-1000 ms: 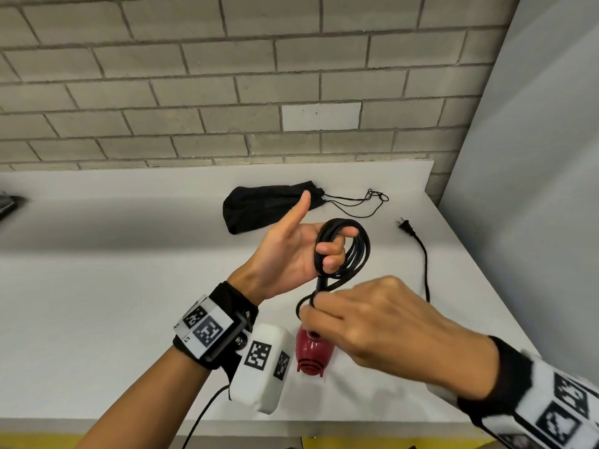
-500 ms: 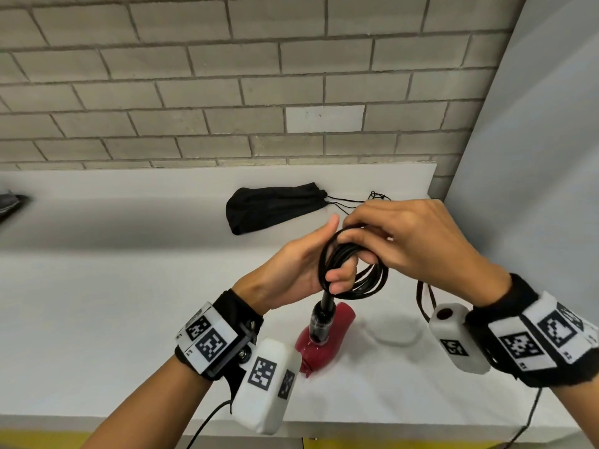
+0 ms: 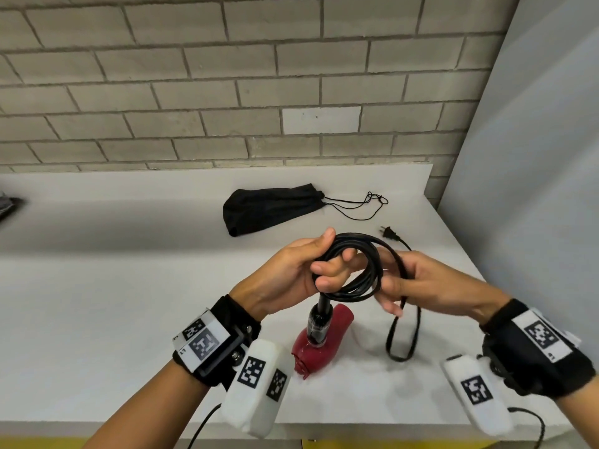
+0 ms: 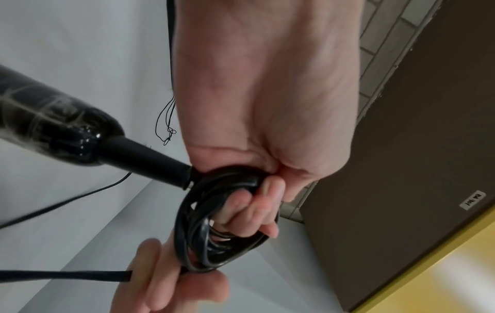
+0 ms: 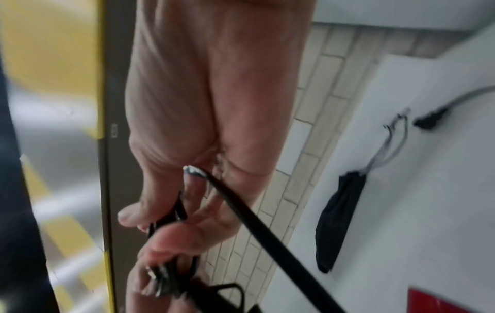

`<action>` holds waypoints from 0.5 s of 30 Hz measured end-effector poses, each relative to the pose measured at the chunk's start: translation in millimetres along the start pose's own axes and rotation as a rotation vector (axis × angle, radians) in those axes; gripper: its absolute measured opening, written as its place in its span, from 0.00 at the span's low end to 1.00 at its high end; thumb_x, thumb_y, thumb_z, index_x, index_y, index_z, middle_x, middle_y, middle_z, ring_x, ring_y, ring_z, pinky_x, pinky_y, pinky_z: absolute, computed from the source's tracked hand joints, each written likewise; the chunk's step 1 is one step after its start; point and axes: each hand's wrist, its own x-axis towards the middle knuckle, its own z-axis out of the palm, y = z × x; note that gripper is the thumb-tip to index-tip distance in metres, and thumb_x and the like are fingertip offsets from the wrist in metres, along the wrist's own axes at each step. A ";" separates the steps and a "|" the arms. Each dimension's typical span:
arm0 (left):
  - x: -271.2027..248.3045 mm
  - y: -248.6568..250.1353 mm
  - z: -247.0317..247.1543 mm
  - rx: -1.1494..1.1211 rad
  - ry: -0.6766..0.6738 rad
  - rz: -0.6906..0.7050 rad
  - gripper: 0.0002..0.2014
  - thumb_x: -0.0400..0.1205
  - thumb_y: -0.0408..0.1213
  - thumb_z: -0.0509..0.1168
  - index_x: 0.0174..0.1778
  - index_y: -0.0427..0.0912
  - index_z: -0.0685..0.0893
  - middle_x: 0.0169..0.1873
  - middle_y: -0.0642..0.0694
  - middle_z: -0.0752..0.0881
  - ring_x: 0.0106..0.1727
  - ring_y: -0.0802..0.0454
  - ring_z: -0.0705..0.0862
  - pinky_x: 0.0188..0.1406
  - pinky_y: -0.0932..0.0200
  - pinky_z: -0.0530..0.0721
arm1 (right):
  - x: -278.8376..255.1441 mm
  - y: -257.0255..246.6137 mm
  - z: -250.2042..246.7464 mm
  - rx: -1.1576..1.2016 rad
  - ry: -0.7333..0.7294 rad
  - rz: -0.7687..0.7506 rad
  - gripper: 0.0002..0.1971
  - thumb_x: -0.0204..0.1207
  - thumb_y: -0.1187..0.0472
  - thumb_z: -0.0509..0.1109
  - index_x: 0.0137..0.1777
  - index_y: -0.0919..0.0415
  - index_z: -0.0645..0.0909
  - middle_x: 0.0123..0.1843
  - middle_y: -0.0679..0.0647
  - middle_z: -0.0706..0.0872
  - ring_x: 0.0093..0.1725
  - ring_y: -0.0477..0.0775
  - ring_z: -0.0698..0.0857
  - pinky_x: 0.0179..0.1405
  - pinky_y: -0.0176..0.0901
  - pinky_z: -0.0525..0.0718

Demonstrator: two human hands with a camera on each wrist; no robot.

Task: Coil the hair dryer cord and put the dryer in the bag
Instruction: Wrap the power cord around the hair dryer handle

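The red hair dryer (image 3: 324, 348) stands on the white counter (image 3: 97, 319), its black handle (image 3: 319, 322) pointing up toward my hands. My left hand (image 3: 311, 270) holds several loops of the black cord (image 3: 356, 267) wound around its curled fingers; the same coil (image 4: 214, 228) fills the left wrist view. My right hand (image 3: 418, 280) pinches the loose cord just right of the coil, and a slack loop (image 3: 402, 338) hangs from it to the counter. The plug (image 3: 389, 234) lies beyond my hands. The black drawstring bag (image 3: 269, 209) lies shut at the back.
A brick wall (image 3: 227, 92) rises behind the counter and a grey panel (image 3: 534, 157) closes the right side. The bag's drawstrings (image 3: 363, 205) trail toward the plug. A dark item (image 3: 8, 205) sits at the far left edge.
My right hand carried the cord up over the coil, then came down to its right side, adding a loop. The slack on the counter has shortened. My left hand stayed put.
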 end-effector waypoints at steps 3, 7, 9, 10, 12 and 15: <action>0.7 -2.4 -1.5 -0.025 0.008 0.003 0.19 0.86 0.46 0.47 0.43 0.38 0.78 0.20 0.58 0.68 0.24 0.57 0.64 0.41 0.60 0.64 | 4.0 4.6 9.2 0.082 0.060 -0.039 0.25 0.71 0.57 0.74 0.68 0.45 0.76 0.49 0.42 0.89 0.44 0.46 0.88 0.51 0.35 0.82; -0.2 -2.3 -0.3 -0.054 0.004 0.003 0.19 0.86 0.45 0.47 0.42 0.38 0.78 0.21 0.53 0.60 0.22 0.60 0.67 0.31 0.62 0.61 | 8.2 2.1 14.3 0.093 0.150 -0.073 0.25 0.68 0.69 0.73 0.64 0.49 0.79 0.44 0.42 0.90 0.44 0.45 0.89 0.48 0.34 0.83; -0.8 -0.8 0.9 -0.057 -0.003 0.004 0.18 0.86 0.45 0.47 0.42 0.38 0.78 0.22 0.52 0.59 0.22 0.60 0.67 0.27 0.66 0.65 | 10.2 1.6 16.4 0.098 0.182 -0.089 0.26 0.67 0.71 0.72 0.64 0.53 0.77 0.41 0.44 0.90 0.42 0.45 0.89 0.46 0.34 0.83; -1.5 -0.4 1.1 -0.046 -0.001 0.005 0.18 0.86 0.45 0.47 0.43 0.38 0.78 0.22 0.51 0.59 0.22 0.60 0.67 0.28 0.66 0.66 | 11.4 2.7 17.4 0.107 0.194 -0.099 0.25 0.66 0.70 0.72 0.63 0.51 0.80 0.40 0.45 0.91 0.41 0.47 0.89 0.46 0.35 0.83; -1.9 0.3 1.6 -0.018 0.005 0.010 0.18 0.86 0.45 0.47 0.45 0.37 0.77 0.23 0.51 0.59 0.23 0.59 0.66 0.29 0.66 0.69 | 13.4 6.1 18.5 0.150 0.229 -0.124 0.22 0.66 0.64 0.77 0.60 0.46 0.83 0.42 0.49 0.91 0.39 0.52 0.90 0.47 0.39 0.84; -0.9 0.6 1.7 -0.010 0.009 0.019 0.19 0.87 0.45 0.46 0.47 0.36 0.76 0.23 0.50 0.59 0.23 0.58 0.66 0.30 0.66 0.72 | 16.8 11.2 19.8 0.226 0.295 -0.128 0.28 0.58 0.52 0.84 0.59 0.55 0.83 0.44 0.52 0.91 0.36 0.56 0.90 0.44 0.45 0.86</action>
